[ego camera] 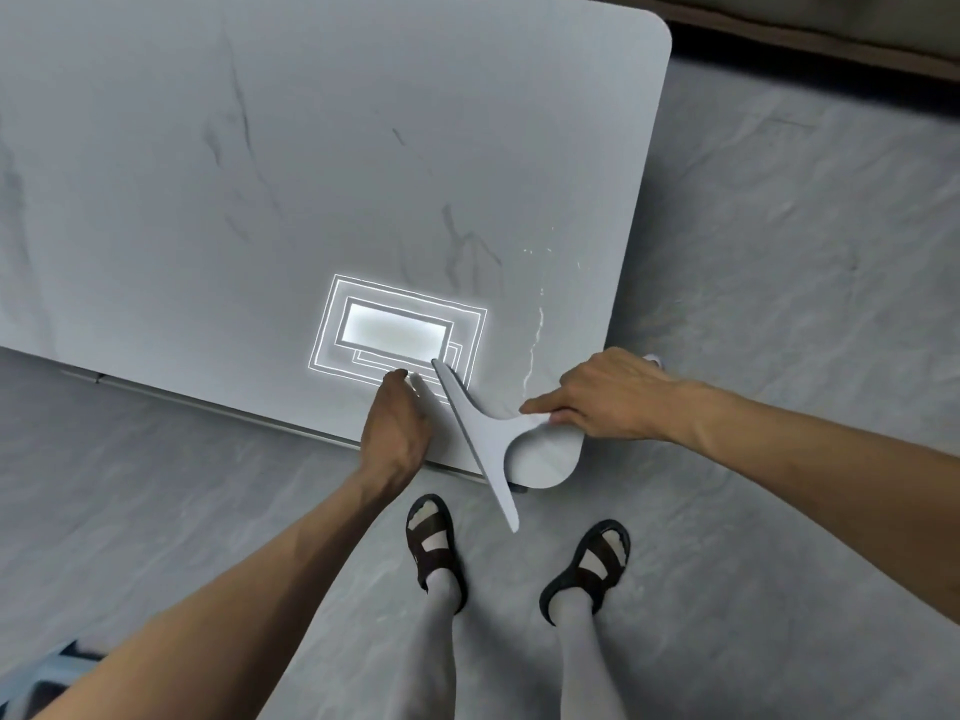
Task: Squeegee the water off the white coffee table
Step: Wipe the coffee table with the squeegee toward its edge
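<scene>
Right hand (602, 394) clenched, left hand (397, 423) flat.

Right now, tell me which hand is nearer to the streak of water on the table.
Right. The right hand grips the squeegee handle just beside the water streak, its forefinger almost at the streak's near end. The left hand rests flat on the table, beyond the blade.

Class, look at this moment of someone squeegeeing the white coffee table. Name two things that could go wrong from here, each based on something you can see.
1. The squeegee blade already overhangs the near edge of the table, so pushed water will likely fall on the floor by the person's sandals, a slip risk.
2. A streak of water lies beside the right hand, on the handle side of the blade; the stroke may miss it.
</scene>
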The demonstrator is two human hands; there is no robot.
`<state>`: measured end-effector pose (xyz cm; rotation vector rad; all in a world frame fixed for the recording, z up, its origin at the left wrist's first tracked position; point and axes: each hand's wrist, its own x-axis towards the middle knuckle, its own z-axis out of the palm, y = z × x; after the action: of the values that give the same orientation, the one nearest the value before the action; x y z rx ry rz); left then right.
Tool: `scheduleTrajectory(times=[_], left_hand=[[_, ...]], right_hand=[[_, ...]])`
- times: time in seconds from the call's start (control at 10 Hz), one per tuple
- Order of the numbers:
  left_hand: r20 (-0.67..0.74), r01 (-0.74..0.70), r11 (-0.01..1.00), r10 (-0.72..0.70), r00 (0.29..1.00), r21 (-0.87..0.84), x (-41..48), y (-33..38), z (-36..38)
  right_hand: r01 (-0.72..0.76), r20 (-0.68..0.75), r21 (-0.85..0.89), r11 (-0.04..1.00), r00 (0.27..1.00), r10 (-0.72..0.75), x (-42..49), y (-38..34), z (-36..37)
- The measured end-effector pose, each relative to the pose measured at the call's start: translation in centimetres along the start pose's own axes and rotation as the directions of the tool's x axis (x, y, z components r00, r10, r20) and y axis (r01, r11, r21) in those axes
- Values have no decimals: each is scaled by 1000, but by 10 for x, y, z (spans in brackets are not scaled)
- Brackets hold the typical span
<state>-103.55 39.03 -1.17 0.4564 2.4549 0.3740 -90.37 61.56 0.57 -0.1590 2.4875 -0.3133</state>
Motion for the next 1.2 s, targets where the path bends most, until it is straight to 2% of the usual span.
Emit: scheduleTrajectory(times=[0.2, 0.3, 0.4, 0.5, 0.7, 0.8, 0.9, 1.0, 1.1, 1.2], left_hand=[[51, -100, 995, 100, 994, -17, -2, 29, 24], [117, -126, 991, 119, 986, 54, 1, 38, 32], [214, -136, 968, 91, 973, 210, 10, 47, 29], [211, -154, 961, 105, 972, 231, 13, 46, 25], [13, -77, 993, 77, 997, 86, 19, 31, 9], [-39, -23, 999, 22, 999, -29, 17, 30, 11], [-36, -28, 999, 27, 999, -43, 18, 36, 18], [-28, -181, 981, 183, 983, 70, 16, 45, 30], [39, -332, 900, 335, 941, 281, 14, 59, 40], [162, -373, 819, 336, 928, 437, 12, 86, 50]], right_hand=[[-3, -64, -77, 997, 998, -1, -23, 42, -7], [-50, -67, -81, 996, 997, 44, -35, 61, -17], [-88, -87, -112, 990, 993, 79, -49, 81, -30], [-96, -101, -127, 987, 991, 83, -52, 88, -39], [-34, -70, -30, 999, 997, 32, -35, 69, -43], [38, -75, -51, 998, 996, -42, -17, 38, -25], [57, -72, -30, 998, 996, -59, -12, 32, -14], [10, -93, -4, 1000, 996, -10, -16, 47, -8], [-33, -111, -1, 999, 993, 33, -23, 65, -7], [-131, -145, 32, 991, 980, 134, -43, 93, -11]])
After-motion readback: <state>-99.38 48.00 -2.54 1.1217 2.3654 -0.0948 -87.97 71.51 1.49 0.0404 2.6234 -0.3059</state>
